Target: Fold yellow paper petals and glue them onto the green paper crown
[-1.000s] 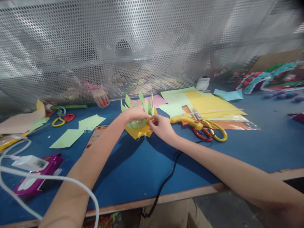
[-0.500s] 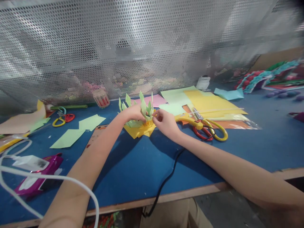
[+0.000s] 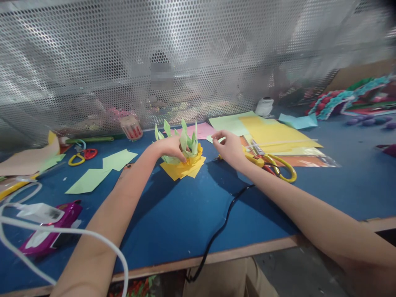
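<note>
My left hand (image 3: 169, 147) grips a paper flower (image 3: 185, 154) made of pointed light-green petals over yellow ones, resting on the blue table (image 3: 185, 214). My right hand (image 3: 230, 149) hovers a short way to the right of the flower, fingers apart and holding nothing. It is above the yellow glue gun (image 3: 252, 159), whose black cord (image 3: 219, 231) runs over the table's front edge.
Yellow-handled scissors (image 3: 278, 167) and sheets of yellow, green and pink paper (image 3: 272, 132) lie at the right. Green paper pieces (image 3: 102, 169), small scissors (image 3: 82, 154), a purple device (image 3: 46, 231) and a white cable (image 3: 77, 235) lie at the left. A perforated metal screen (image 3: 185, 62) stands behind.
My right hand has let go of the flower and moved right, toward the glue gun. My left hand still holds the flower, which has turned a little.
</note>
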Demonstrator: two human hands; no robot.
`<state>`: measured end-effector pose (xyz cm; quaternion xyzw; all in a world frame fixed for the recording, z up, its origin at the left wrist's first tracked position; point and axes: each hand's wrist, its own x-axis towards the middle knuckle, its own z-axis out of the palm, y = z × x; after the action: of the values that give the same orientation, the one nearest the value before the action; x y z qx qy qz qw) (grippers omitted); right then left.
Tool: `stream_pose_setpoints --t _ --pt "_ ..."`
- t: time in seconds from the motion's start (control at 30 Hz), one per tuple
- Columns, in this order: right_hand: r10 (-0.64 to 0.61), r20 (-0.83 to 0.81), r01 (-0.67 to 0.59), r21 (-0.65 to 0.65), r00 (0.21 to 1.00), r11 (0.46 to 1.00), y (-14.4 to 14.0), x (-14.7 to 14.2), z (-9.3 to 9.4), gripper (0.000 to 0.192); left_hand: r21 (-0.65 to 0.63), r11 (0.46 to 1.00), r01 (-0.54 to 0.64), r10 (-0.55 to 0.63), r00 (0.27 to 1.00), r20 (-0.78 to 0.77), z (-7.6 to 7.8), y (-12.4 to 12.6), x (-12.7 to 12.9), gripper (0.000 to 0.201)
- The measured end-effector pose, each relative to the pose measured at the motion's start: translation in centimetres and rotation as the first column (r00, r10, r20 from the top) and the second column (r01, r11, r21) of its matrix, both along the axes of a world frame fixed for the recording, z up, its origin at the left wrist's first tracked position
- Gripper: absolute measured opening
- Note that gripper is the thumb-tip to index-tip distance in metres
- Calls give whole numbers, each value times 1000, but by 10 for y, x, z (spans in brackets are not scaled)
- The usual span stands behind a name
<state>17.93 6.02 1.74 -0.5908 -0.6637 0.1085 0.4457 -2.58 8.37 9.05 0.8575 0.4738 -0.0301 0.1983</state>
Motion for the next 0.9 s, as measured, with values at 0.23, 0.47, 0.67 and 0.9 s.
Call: stream_pose_setpoints --t 0.23,0.47,0.67,0.9 --pt "47 27 -48 38 999 998 -3 -6 2 23 31 999 -12 15 996 -91 -3 -1 3 39" --pt "232 118 -229 -34 966 973 -16 -26 -4 25 35 999 6 -2 994 -112 -2 -2 5 46" --pt "374 198 -351 -142 906 926 -22 -36 -12 25 19 1000 25 -22 991 -129 0 -3 6 45" --pt "399 228 -370 -159 888 915 -19 -36 -18 27 1 998 58 -57 992 -112 0 -3 5 45"
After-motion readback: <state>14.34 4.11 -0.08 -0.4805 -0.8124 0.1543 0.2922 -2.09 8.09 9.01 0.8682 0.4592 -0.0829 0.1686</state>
